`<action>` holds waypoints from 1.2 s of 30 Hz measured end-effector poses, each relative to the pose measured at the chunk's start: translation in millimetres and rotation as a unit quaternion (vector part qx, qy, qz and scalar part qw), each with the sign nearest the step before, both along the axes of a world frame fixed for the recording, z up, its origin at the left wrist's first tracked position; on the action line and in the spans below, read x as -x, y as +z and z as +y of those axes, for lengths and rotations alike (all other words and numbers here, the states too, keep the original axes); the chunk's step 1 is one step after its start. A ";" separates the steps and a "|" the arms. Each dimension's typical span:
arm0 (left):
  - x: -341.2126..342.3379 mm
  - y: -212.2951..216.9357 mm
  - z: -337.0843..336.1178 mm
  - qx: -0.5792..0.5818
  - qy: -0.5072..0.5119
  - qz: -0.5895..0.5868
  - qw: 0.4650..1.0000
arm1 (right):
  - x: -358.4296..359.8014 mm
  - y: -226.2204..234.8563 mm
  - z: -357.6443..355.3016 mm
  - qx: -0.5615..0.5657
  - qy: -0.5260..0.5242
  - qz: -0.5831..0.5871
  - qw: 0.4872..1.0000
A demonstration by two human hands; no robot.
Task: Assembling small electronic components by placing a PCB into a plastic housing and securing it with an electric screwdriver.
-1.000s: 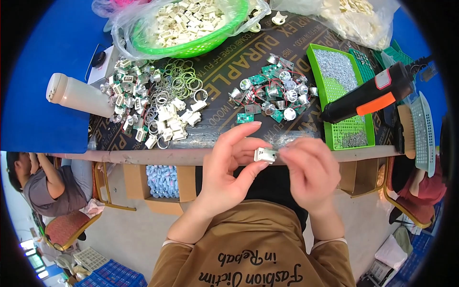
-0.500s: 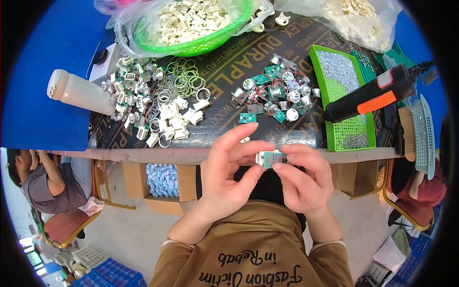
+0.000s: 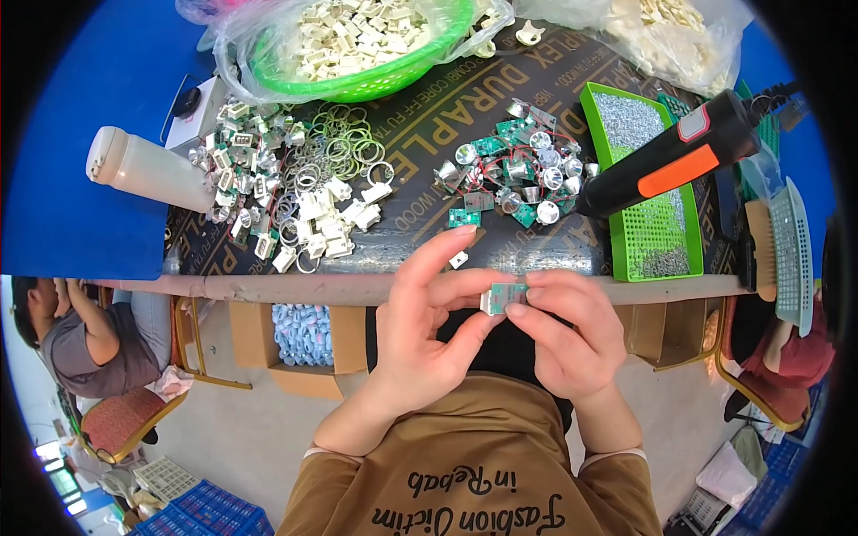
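Note:
Just in front of the table edge, both my hands meet over a small part. The fingers of my left hand [image 3: 413, 335] pinch a white plastic housing [image 3: 488, 302] at its left end. In the fingertips of my right hand [image 3: 576, 338] is a green circuit board [image 3: 509, 294], lying against that housing. How far the two fit together is hidden by my fingers. Beyond my hands, a pile of circuit boards with silver reflector cups and red wires [image 3: 527, 165] lies on the table. A loose white piece [image 3: 458, 260] rests close to my left index finger.
A black and orange electric screwdriver [image 3: 670, 170] hangs over a green tray [image 3: 657, 232] of small metal parts. On the left are metal rings [image 3: 344, 143], white housings [image 3: 326, 223], assembled pieces [image 3: 241, 170] and a bottle [image 3: 147, 170]. Behind stands a green basket [image 3: 357, 87] of housings.
The electric screwdriver has swung left and slightly toward me. Between my fingers, the housing and board have tilted and shifted slightly; my hands stay almost in place.

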State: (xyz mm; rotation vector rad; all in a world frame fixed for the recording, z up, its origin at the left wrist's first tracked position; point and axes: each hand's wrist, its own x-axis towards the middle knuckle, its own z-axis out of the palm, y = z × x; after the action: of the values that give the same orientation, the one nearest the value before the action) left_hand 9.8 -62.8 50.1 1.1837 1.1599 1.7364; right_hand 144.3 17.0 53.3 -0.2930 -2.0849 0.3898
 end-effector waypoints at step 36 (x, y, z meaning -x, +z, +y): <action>10.1 17.4 17.5 0.059 -0.049 0.090 0.993 | -6.2 17.3 7.9 0.489 0.080 -0.082 0.865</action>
State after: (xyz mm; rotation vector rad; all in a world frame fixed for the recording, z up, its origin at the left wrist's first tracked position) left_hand -0.3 -45.3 67.6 1.3219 1.2705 1.4910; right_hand 150.5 24.8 70.6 -0.7625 -1.9099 1.5717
